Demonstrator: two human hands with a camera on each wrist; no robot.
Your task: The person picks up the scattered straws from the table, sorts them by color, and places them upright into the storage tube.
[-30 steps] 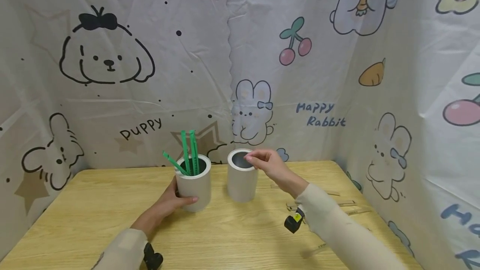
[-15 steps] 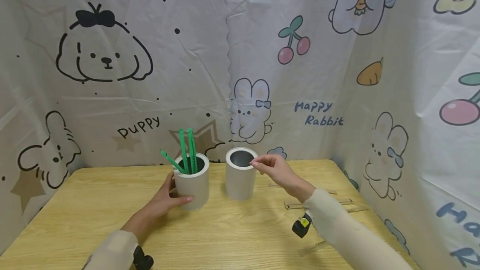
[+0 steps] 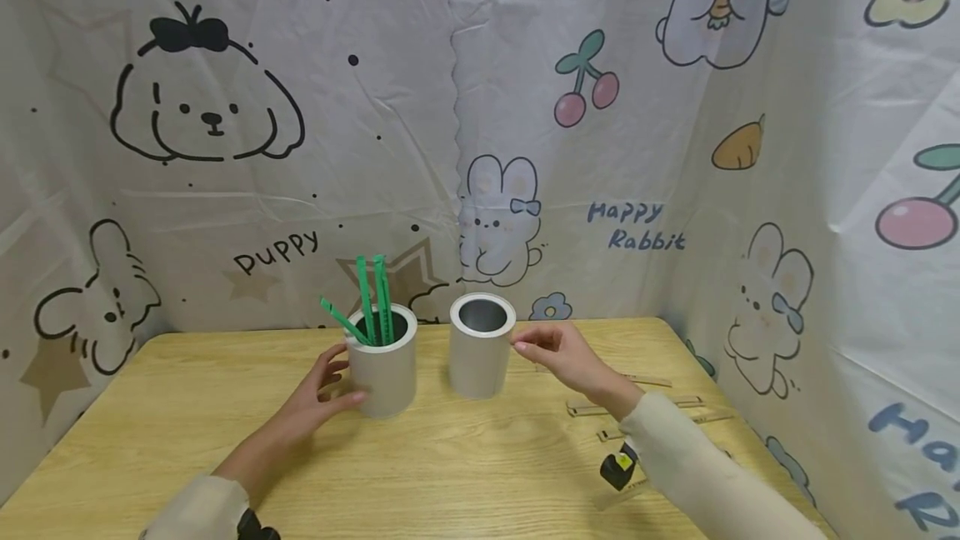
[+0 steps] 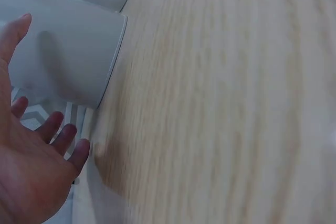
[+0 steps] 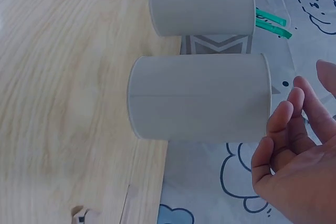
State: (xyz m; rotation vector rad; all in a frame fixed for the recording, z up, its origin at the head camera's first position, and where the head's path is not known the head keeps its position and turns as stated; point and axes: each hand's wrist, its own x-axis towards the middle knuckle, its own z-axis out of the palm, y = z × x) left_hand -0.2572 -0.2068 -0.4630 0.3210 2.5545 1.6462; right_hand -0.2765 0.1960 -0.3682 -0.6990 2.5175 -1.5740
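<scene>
Printed white fabric backdrop (image 3: 420,148) hangs behind a light wood-grain desk (image 3: 465,473). Left off-white cylindrical container (image 3: 384,382) stands upright on the desk; slender green sticks (image 3: 383,298) protrude above its rim. Right off-white cylindrical container (image 3: 480,365) stands upright near it. Left hand (image 3: 318,390): grip wide, fingers and thumb spread beside the left container, nothing held; contact cannot be determined. Right hand (image 3: 573,361): grip partly open, fingers loosely bent, nothing held, just beside the right container's rim. Thin tan strips (image 3: 585,412) lie on the desk's right side.
</scene>
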